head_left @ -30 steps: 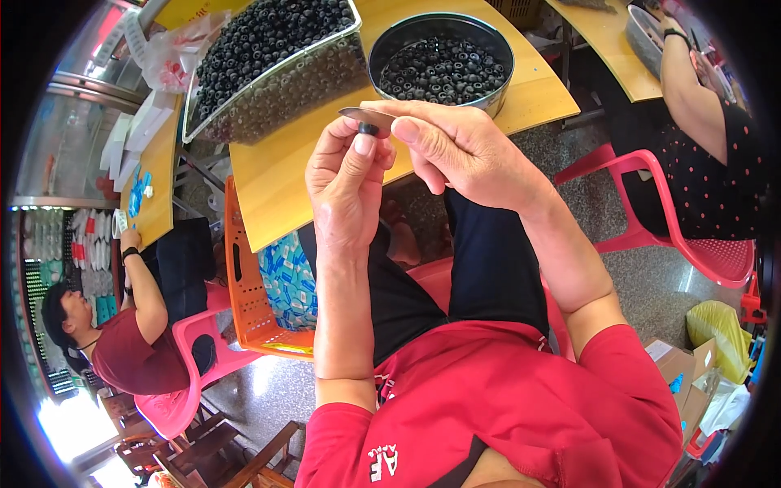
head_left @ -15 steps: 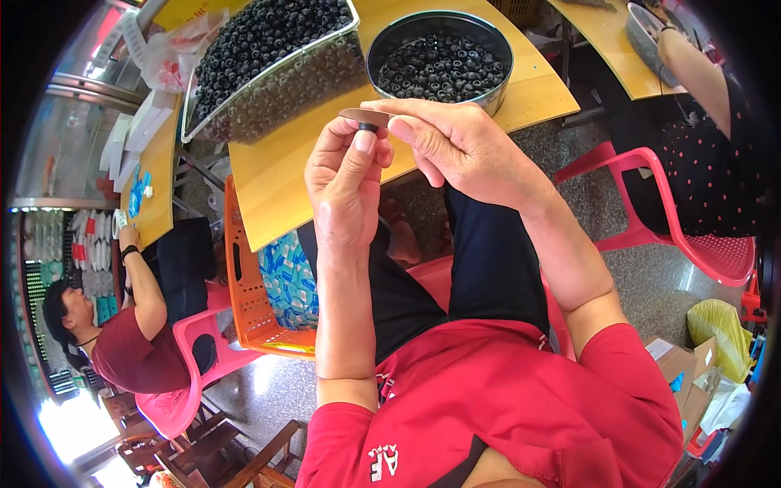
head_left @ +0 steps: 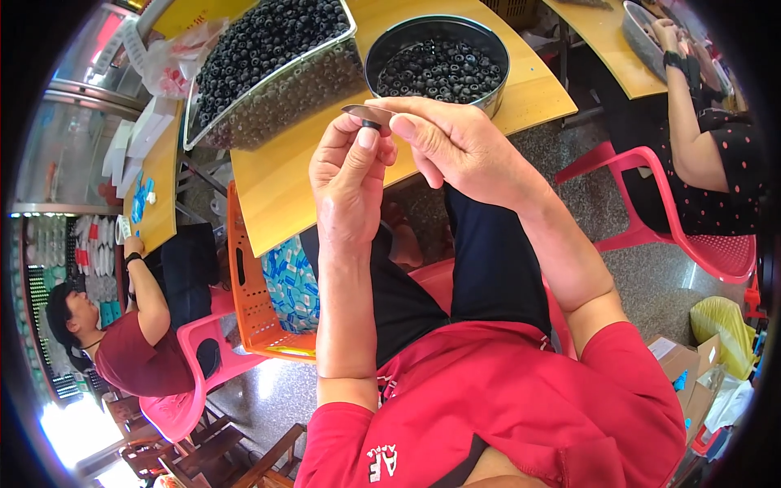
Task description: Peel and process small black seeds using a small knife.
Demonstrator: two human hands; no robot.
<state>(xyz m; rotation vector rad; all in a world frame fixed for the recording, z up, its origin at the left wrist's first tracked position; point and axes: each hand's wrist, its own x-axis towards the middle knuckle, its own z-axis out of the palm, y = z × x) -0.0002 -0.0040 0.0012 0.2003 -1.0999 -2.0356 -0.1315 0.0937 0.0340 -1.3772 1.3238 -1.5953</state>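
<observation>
My left hand (head_left: 351, 163) pinches a small black round part (head_left: 370, 124) between thumb and fingers. Closed around a thin knife (head_left: 364, 111), my right hand (head_left: 460, 146) holds the blade against or just above the top of that part; I cannot tell whether they touch. The knife's handle is hidden in the right palm. Behind the hands, a round dark-walled pan (head_left: 503, 80) holds many similar black ring-shaped parts (head_left: 443, 69). To its left, a clear rectangular tub (head_left: 355, 31) is heaped with more of them (head_left: 268, 41).
The yellow tabletop (head_left: 281, 199) ends just before my lap. An orange crate (head_left: 244, 285) with blue-and-white packets (head_left: 293, 285) stands at my left. A co-worker sits at left on a pink chair (head_left: 199, 358); another works at right over a grey bowl (head_left: 643, 53).
The knife blade has tilted slightly over the black part, and both hands have barely shifted. The co-worker at right has raised the forearms over the bowl.
</observation>
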